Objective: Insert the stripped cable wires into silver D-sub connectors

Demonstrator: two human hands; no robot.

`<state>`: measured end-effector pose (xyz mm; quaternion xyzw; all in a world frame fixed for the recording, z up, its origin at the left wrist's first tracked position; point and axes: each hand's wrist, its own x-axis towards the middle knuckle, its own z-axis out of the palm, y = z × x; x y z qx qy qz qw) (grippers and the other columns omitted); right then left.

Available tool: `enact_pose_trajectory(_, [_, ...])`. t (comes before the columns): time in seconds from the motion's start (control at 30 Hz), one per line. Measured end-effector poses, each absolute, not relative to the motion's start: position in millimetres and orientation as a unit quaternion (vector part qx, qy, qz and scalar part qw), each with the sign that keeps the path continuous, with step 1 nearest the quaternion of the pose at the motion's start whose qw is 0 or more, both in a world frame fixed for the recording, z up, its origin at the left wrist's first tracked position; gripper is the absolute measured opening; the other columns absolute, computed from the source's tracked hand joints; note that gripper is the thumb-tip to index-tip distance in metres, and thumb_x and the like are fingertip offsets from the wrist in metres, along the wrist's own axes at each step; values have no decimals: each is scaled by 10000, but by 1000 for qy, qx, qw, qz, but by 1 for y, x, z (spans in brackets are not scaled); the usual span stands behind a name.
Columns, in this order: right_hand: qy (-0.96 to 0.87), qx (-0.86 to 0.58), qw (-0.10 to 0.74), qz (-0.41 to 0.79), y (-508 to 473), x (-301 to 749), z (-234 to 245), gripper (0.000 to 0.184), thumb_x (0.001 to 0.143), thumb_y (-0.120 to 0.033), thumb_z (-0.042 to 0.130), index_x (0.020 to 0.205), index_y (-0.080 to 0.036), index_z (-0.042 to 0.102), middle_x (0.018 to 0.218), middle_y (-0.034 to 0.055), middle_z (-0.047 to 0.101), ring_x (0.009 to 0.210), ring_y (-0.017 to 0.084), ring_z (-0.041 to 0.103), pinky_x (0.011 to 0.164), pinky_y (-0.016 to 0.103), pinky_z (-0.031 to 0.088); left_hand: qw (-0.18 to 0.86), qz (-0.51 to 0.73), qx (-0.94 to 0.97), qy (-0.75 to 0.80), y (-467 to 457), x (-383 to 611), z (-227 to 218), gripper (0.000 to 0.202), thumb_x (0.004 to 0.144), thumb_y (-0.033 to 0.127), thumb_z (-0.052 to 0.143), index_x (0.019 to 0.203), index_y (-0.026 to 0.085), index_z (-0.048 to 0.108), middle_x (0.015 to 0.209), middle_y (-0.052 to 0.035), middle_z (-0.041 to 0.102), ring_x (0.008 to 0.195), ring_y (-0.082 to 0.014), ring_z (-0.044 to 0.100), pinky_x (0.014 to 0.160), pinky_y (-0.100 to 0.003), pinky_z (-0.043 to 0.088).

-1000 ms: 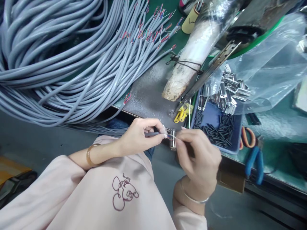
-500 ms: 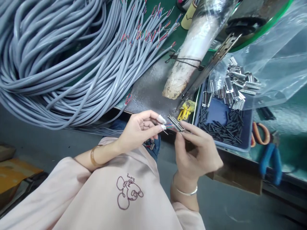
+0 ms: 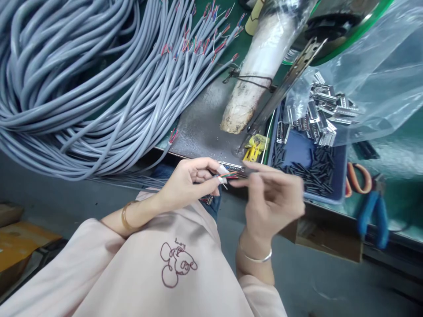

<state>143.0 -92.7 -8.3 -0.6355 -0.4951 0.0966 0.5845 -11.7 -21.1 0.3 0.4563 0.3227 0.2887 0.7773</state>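
My left hand (image 3: 194, 182), with white coverings on its thumb and finger tips, pinches the thin coloured wires (image 3: 228, 175) of a cable end. Just beyond these fingertips a metal multi-pin connector (image 3: 235, 167) lies lengthwise near the bench edge, partly hidden by the fingers. My right hand (image 3: 272, 193) is close on the other side, slightly blurred. Its thumb stands away from the outstretched fingers, whose tips are beside the connector and the wire ends. Whether they touch is unclear. Another connector (image 3: 208, 200) shows at my lap.
Grey cables (image 3: 99, 101) with stripped ends cover the left bench. A wrapped white tube (image 3: 246, 97) and a metal bracket (image 3: 280, 88) slant over the middle. Right of them is a blue tray (image 3: 299, 156) with black sleeves and connectors (image 3: 319, 114), then blue-handled pliers (image 3: 375, 215) and orange-handled scissors (image 3: 362, 178).
The connector has turned and now lies flatter, closer to the left fingertips. My right thumb has come off it and the fingers have spread. The coloured wires now show in front of the connector.
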Motion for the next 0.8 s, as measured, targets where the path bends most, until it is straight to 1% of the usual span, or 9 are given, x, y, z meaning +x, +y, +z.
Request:
enact_pose_trajectory(0.07, [-457,-647,610,24,-96,141,-6,49,946,-240,677,909,-212,692,695,-49,710,463,62,588,424,174,408,776,290,450,332,-21,-12,-2,136,804,184,752,899,136,668,622,6,704,550,-78,667,509,-136,498])
enact_pose_trajectory(0.13, [-464,-677,570,51,-98,142,-1,89,937,-282,693,899,-213,733,571,-69,608,436,59,519,414,185,343,777,289,448,334,-22,-13,-3,133,808,181,749,900,140,663,631,7,709,562,-79,679,541,-143,527])
enact_pose_trajectory(0.23, [-505,-690,486,182,-97,144,4,85,888,-296,743,884,-213,762,574,-57,596,458,68,491,426,205,323,778,281,451,336,-22,-13,-4,149,796,176,753,913,145,667,637,12,709,569,-83,683,556,-150,541])
enact_pose_trajectory(0.33, [-519,-680,471,216,-95,143,4,102,898,-268,716,816,-208,727,571,-58,589,465,73,483,437,211,333,780,288,446,331,-22,-11,-5,157,795,200,766,899,150,659,651,19,700,583,-84,687,585,-159,559])
enact_pose_trajectory(0.47, [-600,-652,451,105,-94,134,-2,119,900,-175,684,793,-220,661,570,-89,554,425,46,385,435,206,321,784,320,424,322,-19,-9,-5,228,768,249,823,854,151,636,656,31,679,543,-68,640,554,-159,541])
enact_pose_trajectory(0.6, [-726,-570,385,2,-96,129,-7,108,888,-118,684,862,-216,648,634,-72,640,488,54,518,513,200,418,767,348,415,344,-15,-8,-4,229,714,194,839,789,146,629,685,26,680,516,-40,562,518,-150,489])
enact_pose_trajectory(0.67, [-699,-574,426,9,-97,132,-7,96,917,-156,668,985,-221,687,616,-75,621,476,67,538,485,207,423,757,353,419,355,-14,-7,-4,216,692,183,833,767,146,634,661,29,665,539,-45,566,538,-151,492])
enact_pose_trajectory(0.73, [-608,-591,530,-16,-97,137,-6,210,949,-201,640,1148,-240,695,599,-82,587,426,77,515,418,215,383,755,353,422,358,-14,-6,-4,208,680,189,825,745,150,632,640,29,654,543,-47,561,535,-150,482])
enact_pose_trajectory(0.8, [-532,-594,601,-58,-97,143,-5,294,964,-202,625,1250,-251,671,651,-66,633,423,87,545,383,217,369,754,351,427,355,-15,-5,-3,199,685,199,814,730,154,625,621,29,645,520,-42,530,507,-149,454])
